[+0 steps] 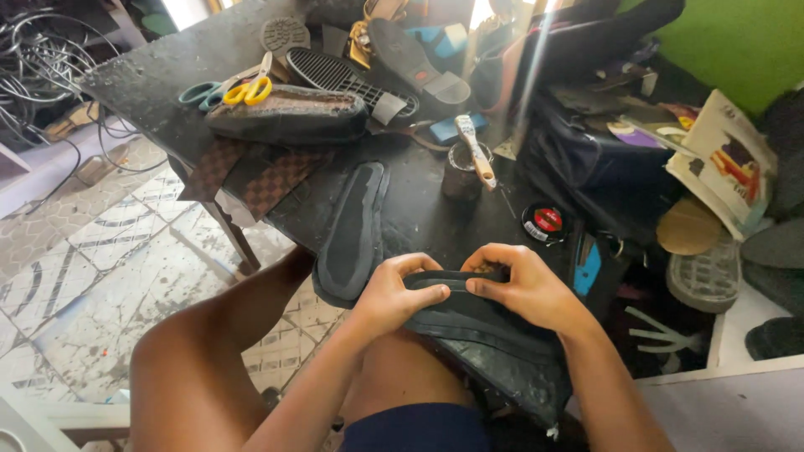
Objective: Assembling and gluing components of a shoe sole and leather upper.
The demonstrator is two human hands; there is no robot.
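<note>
My left hand (pixel 392 293) and my right hand (pixel 519 283) both grip a black shoe (pixel 494 343) resting on my lap, sole side toward me. The thumbs press along a black rubber strip at the shoe's upper edge. Just left of my hands a dark insole-shaped sole piece (pixel 352 230) lies on the black workbench (pixel 159 79), overhanging its front edge.
On the bench are a glue pot with a brush (pixel 469 163), a round polish tin (pixel 544 222), yellow scissors (pixel 249 88), teal scissors (pixel 199 94), another black shoe (pixel 289 113), loose soles and checkered fabric (pixel 264 172). Bags and shoe parts pile at right. Tiled floor lies at left.
</note>
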